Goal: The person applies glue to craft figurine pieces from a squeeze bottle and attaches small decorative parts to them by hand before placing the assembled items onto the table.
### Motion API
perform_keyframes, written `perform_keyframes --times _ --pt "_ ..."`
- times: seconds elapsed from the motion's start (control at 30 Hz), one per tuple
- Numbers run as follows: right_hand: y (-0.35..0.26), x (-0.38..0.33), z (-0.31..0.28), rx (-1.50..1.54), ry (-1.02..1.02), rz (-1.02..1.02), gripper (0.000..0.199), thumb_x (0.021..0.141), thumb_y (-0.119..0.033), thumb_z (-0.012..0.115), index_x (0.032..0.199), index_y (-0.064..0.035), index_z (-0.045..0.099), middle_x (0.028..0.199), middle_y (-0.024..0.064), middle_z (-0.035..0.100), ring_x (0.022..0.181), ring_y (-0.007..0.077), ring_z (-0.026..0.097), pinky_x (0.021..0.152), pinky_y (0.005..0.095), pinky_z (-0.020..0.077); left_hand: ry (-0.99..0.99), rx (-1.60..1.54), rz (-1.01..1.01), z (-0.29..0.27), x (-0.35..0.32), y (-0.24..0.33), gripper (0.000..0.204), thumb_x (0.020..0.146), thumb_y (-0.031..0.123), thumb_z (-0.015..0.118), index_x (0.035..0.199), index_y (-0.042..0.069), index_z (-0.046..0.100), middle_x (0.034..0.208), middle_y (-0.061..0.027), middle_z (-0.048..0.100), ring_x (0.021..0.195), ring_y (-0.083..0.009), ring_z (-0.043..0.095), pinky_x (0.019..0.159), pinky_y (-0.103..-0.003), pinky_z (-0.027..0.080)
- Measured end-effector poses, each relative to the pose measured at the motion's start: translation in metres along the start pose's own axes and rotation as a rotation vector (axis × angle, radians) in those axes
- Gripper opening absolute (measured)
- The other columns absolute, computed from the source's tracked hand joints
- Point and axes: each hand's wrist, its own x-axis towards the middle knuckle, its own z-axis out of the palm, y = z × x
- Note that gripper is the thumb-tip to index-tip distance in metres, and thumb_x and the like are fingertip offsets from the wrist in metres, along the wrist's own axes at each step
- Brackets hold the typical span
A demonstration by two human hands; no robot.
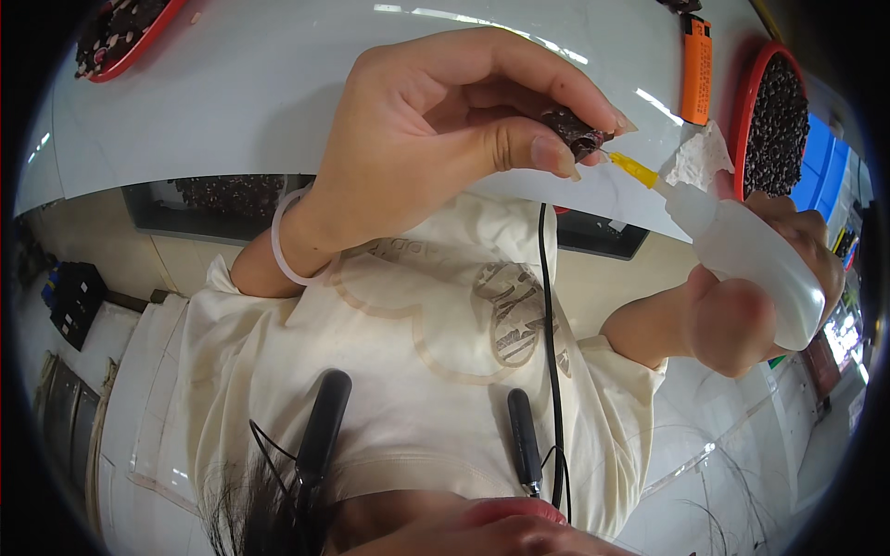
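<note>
My left hand (pixel 436 120) pinches a small dark brown, shiny piece (pixel 577 132) between thumb and fingertips, above the white table; its exact kind I cannot make out. My right hand (pixel 742 315) is wrapped round a translucent white squeeze bottle (pixel 765 259), which is tilted with its nozzle up and to the left. A yellow needle tip (pixel 634 170) is fitted on the bottle. The thin needle reaches the lower right end of the dark piece; whether it enters the piece cannot be seen. Fingers of each hand partly cover what they hold.
Small dark pieces fill a red tray (pixel 744 139) on the right; another red tray (pixel 139 46) stands far left. An orange lighter (pixel 697 69) and crumpled white tissue (pixel 702 157) lie by the right tray. A blue container (pixel 820 167) is beyond. A black cable (pixel 547 306) hangs before me.
</note>
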Motion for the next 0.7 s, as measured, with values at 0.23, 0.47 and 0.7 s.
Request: perform_keyframes --times 0.23,0.47,0.7 --pt "0.010 -0.006 0.022 0.353 0.623 -0.033 0.046 0.066 -0.019 0.065 0.104 -0.0017 0.047 0.091 0.0175 0.053 0.086 0.0264 0.054 0.075 0.0379 0.0501 -0.002 -0.073 -0.024 -0.001 0.000 0.001 0.027 0.076 0.008 0.062 0.095 -0.006 0.051 0.096 -0.0239 0.057 0.080 -0.0239 0.062 0.065 -0.027 0.054" --pt "0.025 0.007 0.049 0.188 0.723 0.163 0.044 0.063 0.010 0.066 0.103 0.0075 0.047 0.098 0.0194 0.057 0.090 0.0247 0.058 0.082 0.0342 0.0461 -0.004 -0.044 -0.039 0.004 0.004 0.003 0.026 0.077 0.010 0.062 0.096 -0.005 0.051 0.097 -0.0239 0.057 0.077 -0.0235 0.062 0.065 -0.028 0.053" --pt "0.032 0.020 0.060 -0.066 0.517 0.167 0.037 0.066 0.008 0.065 0.100 0.0076 0.050 0.100 0.0131 0.058 0.087 0.0181 0.058 0.076 0.0263 0.0476 0.036 -0.082 -0.067 0.005 0.003 0.007 0.030 0.077 0.014 0.062 0.097 -0.005 0.050 0.095 -0.0246 0.057 0.075 -0.0233 0.062 0.063 -0.028 0.053"
